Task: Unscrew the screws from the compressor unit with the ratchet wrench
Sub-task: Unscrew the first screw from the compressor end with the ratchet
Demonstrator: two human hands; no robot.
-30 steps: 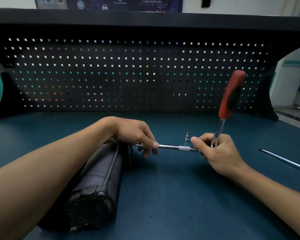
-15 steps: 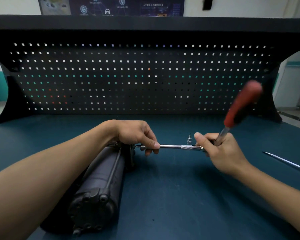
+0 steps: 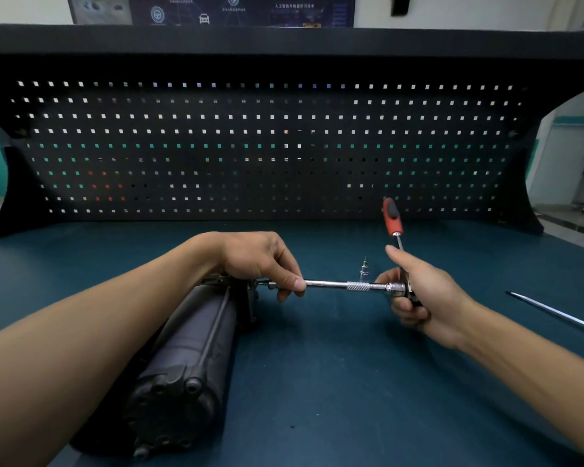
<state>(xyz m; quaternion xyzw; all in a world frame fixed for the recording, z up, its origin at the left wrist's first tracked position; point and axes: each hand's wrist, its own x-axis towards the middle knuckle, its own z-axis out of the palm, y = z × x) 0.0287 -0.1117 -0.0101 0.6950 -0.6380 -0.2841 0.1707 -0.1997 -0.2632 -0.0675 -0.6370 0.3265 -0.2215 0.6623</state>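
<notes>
Although unable to see the screw itself, can place the compressor unit (image 3: 189, 348): laid on its side on the bench mat (image 3: 317, 382), near end cap toward the camera, far end pointing away and a little right. Left forearm passing over its length, perhaps to stop rolling under torque; cannot tell whether actually pressing down. At the far end of the unit, finds the left hand (image 3: 260, 261) pinching the extension bar (image 3: 334, 284) between thumb and curled fingers, right at the junction with the end face. Reads as a steadying grip, there to keep the socket square on the hidden screw. From the unit's far end, follows the bar level out to the right, into the head of the ratchet wrench (image 3: 393, 224). Shows the right hand (image 3: 425, 294) wrapped closed round that head, lower fingers curled under, one digit stretched up along the shank, red-and-black handle standing nearly upright above. Suggests a choked-up hold for control rather than leverage, likely on a screw already turning freely. Just beyond the bar, right of the unit, can make out a small silver bit (image 3: 364, 269) standing upright, apparently a spare. Well to the right of the unit, a long thin metal rod (image 3: 553, 313), apart from both hands.
</notes>
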